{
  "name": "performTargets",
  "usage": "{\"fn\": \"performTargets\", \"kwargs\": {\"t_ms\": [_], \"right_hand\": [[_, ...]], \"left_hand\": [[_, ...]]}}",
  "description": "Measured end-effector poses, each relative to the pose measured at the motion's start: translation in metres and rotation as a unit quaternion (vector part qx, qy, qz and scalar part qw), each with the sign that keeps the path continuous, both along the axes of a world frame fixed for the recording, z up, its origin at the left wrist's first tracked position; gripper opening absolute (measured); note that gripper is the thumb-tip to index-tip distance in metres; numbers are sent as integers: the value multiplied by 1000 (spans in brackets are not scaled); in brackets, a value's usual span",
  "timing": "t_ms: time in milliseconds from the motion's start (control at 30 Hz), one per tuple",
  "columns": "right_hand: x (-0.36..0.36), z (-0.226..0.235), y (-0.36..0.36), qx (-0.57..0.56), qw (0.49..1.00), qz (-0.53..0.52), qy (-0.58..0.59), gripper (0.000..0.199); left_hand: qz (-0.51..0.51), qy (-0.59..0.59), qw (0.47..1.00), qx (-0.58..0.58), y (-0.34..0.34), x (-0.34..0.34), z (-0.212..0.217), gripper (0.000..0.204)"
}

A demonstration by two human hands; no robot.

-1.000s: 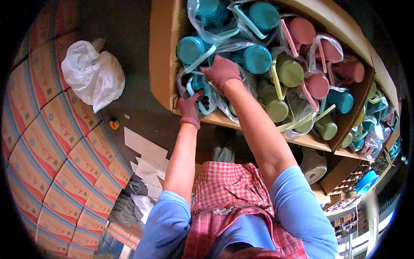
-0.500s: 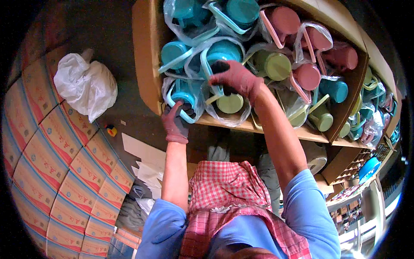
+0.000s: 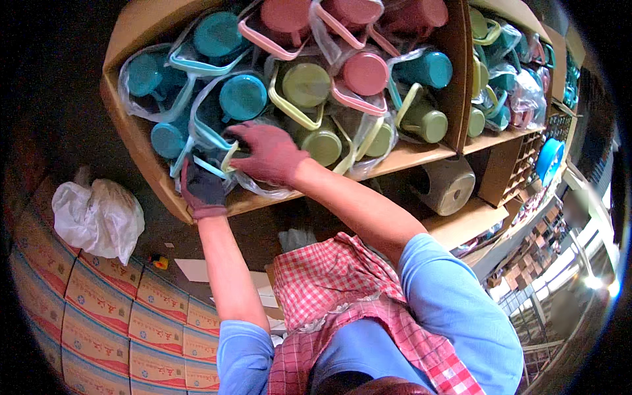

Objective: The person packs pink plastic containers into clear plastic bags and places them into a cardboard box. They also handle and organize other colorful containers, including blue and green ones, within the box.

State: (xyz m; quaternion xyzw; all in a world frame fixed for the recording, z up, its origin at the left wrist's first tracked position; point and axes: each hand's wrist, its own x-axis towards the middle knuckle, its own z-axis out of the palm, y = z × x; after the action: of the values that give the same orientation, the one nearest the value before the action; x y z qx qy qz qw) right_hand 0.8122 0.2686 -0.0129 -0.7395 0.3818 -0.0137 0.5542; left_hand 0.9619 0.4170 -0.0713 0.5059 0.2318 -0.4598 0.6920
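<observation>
Plastic jugs with loop handles, in blue, pink and green, lie packed in clear bags inside a cardboard box (image 3: 148,168). At the box's near left corner, my left hand (image 3: 203,187), in a dark red glove with a black palm, is closed around the light blue handle of a blue jug (image 3: 168,139); some of its fingers are hidden. Close beside it, my right hand (image 3: 266,153), in a matching glove, pinches a pale green handle (image 3: 230,157). The body of that jug is mostly covered by the hand and plastic film. Another blue jug (image 3: 243,97) sits just beyond.
A cardboard divider (image 3: 462,82) separates further bagged jugs on the right. Below the box's edge is a grey rounded object with a hole (image 3: 453,187). Stacked printed cartons (image 3: 99,322) and a white plastic bag (image 3: 99,217) are at the left.
The view has shifted, so the box shows more to the right and its corner is lower. My right hand has come down toward my left, from a blue jug to the pale green handle.
</observation>
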Motion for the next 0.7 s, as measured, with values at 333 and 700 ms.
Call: {"fn": "performTargets", "kwargs": {"t_ms": [333,700], "right_hand": [[-255,-71,-53,47,803,-593,27,27],[-283,12,-36,194,775,-600,-33,30]], "left_hand": [[-249,-382,853,253,-33,-92,95,52],[-714,-546,398,183,-126,-255,33,50]]}}
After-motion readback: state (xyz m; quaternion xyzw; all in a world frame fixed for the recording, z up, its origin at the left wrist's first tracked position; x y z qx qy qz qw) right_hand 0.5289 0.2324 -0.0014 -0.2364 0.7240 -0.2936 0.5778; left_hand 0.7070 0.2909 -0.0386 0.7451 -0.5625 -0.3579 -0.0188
